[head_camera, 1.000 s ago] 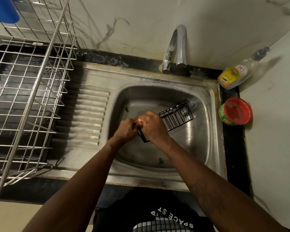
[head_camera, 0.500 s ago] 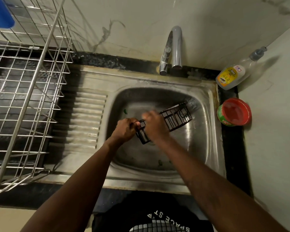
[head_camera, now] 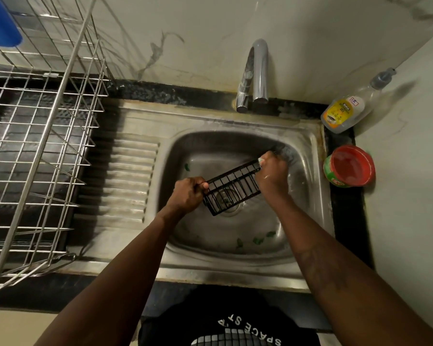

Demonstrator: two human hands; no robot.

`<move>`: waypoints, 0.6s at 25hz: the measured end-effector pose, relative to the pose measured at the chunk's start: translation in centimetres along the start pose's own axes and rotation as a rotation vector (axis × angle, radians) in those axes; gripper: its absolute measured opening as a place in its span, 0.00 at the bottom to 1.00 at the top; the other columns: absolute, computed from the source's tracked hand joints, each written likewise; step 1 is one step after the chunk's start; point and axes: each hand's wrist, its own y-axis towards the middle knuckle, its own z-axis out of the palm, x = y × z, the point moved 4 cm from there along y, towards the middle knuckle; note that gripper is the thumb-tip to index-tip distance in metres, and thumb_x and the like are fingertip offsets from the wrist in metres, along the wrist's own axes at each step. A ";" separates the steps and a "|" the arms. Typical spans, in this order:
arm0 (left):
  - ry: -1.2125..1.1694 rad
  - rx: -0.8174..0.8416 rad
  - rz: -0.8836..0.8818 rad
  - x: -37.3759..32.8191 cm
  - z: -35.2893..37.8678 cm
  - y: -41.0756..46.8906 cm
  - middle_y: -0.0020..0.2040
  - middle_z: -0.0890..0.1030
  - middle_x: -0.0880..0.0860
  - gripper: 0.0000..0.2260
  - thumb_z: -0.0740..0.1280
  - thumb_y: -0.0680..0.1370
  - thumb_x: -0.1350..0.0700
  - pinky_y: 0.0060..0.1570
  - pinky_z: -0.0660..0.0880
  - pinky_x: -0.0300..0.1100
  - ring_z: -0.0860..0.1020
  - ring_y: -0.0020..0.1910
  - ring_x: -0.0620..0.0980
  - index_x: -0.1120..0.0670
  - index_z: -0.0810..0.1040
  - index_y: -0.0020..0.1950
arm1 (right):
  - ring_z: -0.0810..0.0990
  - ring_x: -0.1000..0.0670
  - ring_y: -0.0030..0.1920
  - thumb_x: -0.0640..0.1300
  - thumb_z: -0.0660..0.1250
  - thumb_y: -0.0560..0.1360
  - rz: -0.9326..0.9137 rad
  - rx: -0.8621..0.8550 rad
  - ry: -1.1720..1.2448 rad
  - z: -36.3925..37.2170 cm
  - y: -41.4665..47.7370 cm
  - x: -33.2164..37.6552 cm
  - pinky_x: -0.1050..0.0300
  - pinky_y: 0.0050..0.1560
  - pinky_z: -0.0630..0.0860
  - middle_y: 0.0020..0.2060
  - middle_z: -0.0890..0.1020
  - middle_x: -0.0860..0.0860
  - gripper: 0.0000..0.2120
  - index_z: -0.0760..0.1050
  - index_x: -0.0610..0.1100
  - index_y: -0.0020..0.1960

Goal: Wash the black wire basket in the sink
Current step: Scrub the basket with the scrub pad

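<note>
A small black wire basket (head_camera: 233,188) is held tilted over the drain of the steel sink (head_camera: 308,151). My left hand (head_camera: 186,194) grips its near left end, fingers curled round the rim wire. My right hand (head_camera: 273,171) is curled at the far right end of the basket, with something small and pale showing at the fingertips; what it holds is hidden. The basket's far end disappears behind that hand.
The tap (head_camera: 254,76) arches over the back rim. A soap bottle (head_camera: 345,112) and a red-and-green tub (head_camera: 349,166) stand at the right. A steel dish rack (head_camera: 38,136) fills the left. Green scraps (head_camera: 258,239) lie in the basin.
My right hand has slid from the basket's near end, beside the left hand, along to its far right end. The basket has swung lower over the drain.
</note>
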 end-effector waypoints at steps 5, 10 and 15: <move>-0.019 -0.022 0.004 -0.3 -0.4 -0.1 0.39 0.84 0.52 0.10 0.64 0.82 0.58 0.36 0.68 0.30 0.78 0.39 0.47 0.58 0.83 0.45 | 0.79 0.40 0.50 0.28 0.66 0.73 -0.434 0.237 -0.008 3.9 -8.9 7.2 0.50 0.47 0.78 0.50 0.81 0.39 0.13 0.77 0.36 0.57; -0.010 0.021 -0.008 -0.5 -0.4 -0.3 0.41 0.85 0.54 0.10 0.64 0.82 0.57 0.41 0.69 0.39 0.79 0.40 0.49 0.58 0.83 0.45 | 0.78 0.44 0.49 0.28 0.67 0.73 -0.407 0.199 -0.013 3.4 -7.3 4.5 0.54 0.45 0.76 0.51 0.80 0.42 0.14 0.78 0.39 0.56; -0.004 0.023 -0.015 -0.5 -0.1 -0.5 0.40 0.84 0.54 0.11 0.64 0.83 0.55 0.40 0.68 0.39 0.79 0.40 0.50 0.56 0.84 0.45 | 0.81 0.41 0.55 0.28 0.67 0.74 -0.005 0.014 -0.056 -0.9 -1.0 -2.2 0.58 0.48 0.73 0.53 0.82 0.40 0.15 0.79 0.39 0.59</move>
